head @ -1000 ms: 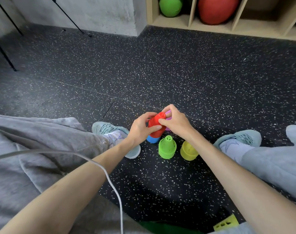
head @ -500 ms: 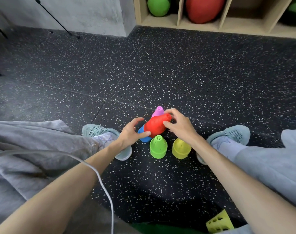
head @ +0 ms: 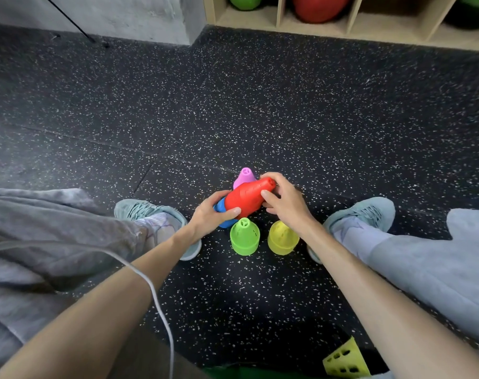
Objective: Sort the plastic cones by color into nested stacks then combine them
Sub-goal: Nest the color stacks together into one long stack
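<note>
A tilted red cone stack [head: 247, 198] is gripped at its base by the left hand [head: 211, 216] and pinched at its tip by the right hand [head: 283, 199], green stack [head: 244, 236] just below

black speckled rubber floor [head: 287, 110] (seams between mats show); grey concrete wall [head: 129, 15] far left, wooden cubby shelf [head: 347, 28] far right holding balls.

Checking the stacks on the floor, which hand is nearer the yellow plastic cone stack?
Right. The right hand grips the tip end of the tilted red plastic cone stack, directly above the yellow plastic cone stack. The left hand holds the red stack's base, beyond the green plastic cone stack.
</note>
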### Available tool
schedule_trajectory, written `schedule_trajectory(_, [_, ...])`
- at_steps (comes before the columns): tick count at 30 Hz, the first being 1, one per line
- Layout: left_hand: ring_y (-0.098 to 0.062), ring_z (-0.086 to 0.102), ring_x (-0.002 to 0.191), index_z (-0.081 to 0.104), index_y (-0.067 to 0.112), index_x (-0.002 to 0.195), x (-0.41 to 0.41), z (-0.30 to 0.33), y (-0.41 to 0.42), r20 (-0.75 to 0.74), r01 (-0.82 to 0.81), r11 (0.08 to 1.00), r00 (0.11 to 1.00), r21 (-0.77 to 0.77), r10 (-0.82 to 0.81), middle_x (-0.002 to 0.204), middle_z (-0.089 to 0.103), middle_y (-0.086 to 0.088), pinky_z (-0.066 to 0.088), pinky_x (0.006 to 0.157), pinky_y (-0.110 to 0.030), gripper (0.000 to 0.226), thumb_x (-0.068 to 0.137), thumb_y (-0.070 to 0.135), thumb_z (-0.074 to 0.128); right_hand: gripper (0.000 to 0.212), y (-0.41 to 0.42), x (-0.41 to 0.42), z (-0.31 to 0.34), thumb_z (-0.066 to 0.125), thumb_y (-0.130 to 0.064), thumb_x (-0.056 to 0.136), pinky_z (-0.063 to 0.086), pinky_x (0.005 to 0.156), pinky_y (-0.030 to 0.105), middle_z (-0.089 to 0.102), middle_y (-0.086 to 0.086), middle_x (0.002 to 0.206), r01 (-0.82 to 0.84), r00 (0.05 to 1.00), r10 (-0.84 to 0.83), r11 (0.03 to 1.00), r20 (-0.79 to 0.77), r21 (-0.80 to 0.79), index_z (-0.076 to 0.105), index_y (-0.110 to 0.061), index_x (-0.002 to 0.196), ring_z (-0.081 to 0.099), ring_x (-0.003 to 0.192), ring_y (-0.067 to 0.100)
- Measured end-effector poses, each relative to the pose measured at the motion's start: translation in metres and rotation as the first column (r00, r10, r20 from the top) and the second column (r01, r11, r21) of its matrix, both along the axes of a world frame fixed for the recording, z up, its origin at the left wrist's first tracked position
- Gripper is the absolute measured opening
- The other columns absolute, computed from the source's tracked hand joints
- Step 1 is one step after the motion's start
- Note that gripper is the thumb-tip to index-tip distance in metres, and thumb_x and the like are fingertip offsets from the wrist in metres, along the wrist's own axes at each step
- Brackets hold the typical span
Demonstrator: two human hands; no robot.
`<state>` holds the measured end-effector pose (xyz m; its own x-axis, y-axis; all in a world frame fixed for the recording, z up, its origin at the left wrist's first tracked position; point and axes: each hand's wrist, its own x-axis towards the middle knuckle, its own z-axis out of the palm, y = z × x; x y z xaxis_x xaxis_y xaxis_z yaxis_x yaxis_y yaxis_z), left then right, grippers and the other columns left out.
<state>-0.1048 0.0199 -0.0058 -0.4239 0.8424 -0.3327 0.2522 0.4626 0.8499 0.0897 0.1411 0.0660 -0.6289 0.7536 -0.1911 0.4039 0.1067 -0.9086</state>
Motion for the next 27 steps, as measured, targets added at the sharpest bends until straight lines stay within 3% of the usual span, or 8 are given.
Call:
schedule_trajectory(3, [-0.007, 0.063, 0.117, 0.057, 0.053, 0.124, 0.003, 0.0, -0.001, -0.017, -0.013, 0.999, 1.0, 0.036, 0.013, 0.125, 0.066, 0.017, 0.05, 0.108, -0.042, 0.065, 0.065, 0.068, 0.078, 0.033, -0.002, -0.003, -0.002, 0.056, -0.015, 0.103, 0.063, 0.084, 0.041, 0.069, 0.01, 0.111, 0.028, 1.0, -0.028, 0.999, -0.002, -0.02, 0.054, -0.034, 0.129, 0.073, 0.093, 0.024])
schedule_trajectory(8, [-0.004, 0.065, 0.111, 0.061, 0.053, 0.121, 0.007, 0.004, -0.004, -0.052, -0.07, 0.991, 0.996, 0.114, 0.076, 0.12, 0.067, 0.022, 0.051, 0.106, -0.041, 0.053, 0.074, 0.056, 0.084, 0.034, -0.008, -0.003, 0.004, 0.056, -0.011, 0.102, 0.062, 0.074, 0.025, 0.068, 0.011, 0.113, 0.059, 0.996, -0.063, 0.997, -0.07, -0.057, 0.057, -0.029, 0.13, 0.071, 0.098, 0.02])
schedule_trajectory(10, [-0.003, 0.064, 0.112, 0.064, 0.047, 0.125, 0.007, 0.013, -0.004, -0.078, -0.103, 0.983, 0.99, 0.153, 0.116, 0.121, 0.067, 0.022, 0.051, 0.106, -0.039, 0.054, 0.075, 0.054, 0.085, 0.033, -0.009, -0.002, 0.009, 0.056, -0.011, 0.101, 0.063, 0.076, 0.027, 0.067, 0.012, 0.113, 0.073, 0.99, -0.08, 0.995, -0.112, -0.066, 0.057, -0.028, 0.13, 0.072, 0.096, 0.022])
schedule_trajectory(13, [-0.002, 0.062, 0.117, 0.065, 0.041, 0.129, 0.005, 0.033, -0.003, -0.134, -0.123, 0.97, 0.979, 0.21, 0.153, 0.124, 0.067, 0.021, 0.05, 0.108, -0.04, 0.068, 0.068, 0.066, 0.079, 0.031, -0.009, -0.002, 0.021, 0.057, -0.013, 0.101, 0.064, 0.079, 0.035, 0.069, 0.012, 0.11, 0.089, 0.979, -0.098, 0.994, -0.181, -0.058, 0.058, -0.029, 0.128, 0.074, 0.093, 0.024])
schedule_trajectory(18, [-0.003, 0.06, 0.119, 0.065, 0.039, 0.13, 0.004, 0.066, -0.001, -0.205, -0.172, 0.929, 0.947, 0.327, 0.248, 0.128, 0.066, 0.018, 0.048, 0.108, -0.039, 0.067, 0.07, 0.068, 0.073, 0.034, -0.009, -0.007, 0.052, 0.061, -0.014, 0.1, 0.063, 0.079, 0.032, 0.071, 0.013, 0.107, 0.102, 0.946, -0.1, 0.995, -0.308, -0.011, 0.059, -0.028, 0.131, 0.074, 0.096, 0.02])
schedule_trajectory(23, [-0.002, 0.061, 0.117, 0.065, 0.038, 0.129, 0.009, 0.095, 0.017, -0.187, -0.204, 0.879, 0.933, 0.432, 0.308, 0.125, 0.067, 0.02, 0.049, 0.106, -0.038, 0.063, 0.073, 0.065, 0.073, 0.034, 0.001, -0.009, 0.093, 0.064, -0.014, 0.098, 0.064, 0.079, 0.032, 0.071, 0.011, 0.107, 0.139, 0.922, -0.101, 0.987, -0.374, 0.076, 0.061, -0.026, 0.131, 0.074, 0.095, 0.017])
schedule_trajectory(27, [-0.003, 0.063, 0.118, 0.065, 0.034, 0.129, 0.013, 0.11, 0.042, -0.134, -0.178, 0.854, 0.952, 0.488, 0.275, 0.123, 0.069, 0.018, 0.051, 0.105, -0.043, 0.06, 0.076, 0.061, 0.077, 0.034, 0.018, -0.004, 0.121, 0.065, -0.017, 0.097, 0.063, 0.079, 0.03, 0.068, 0.007, 0.094, 0.195, 0.912, -0.124, 0.97, -0.391, 0.147, 0.063, -0.028, 0.129, 0.07, 0.085, 0.003])
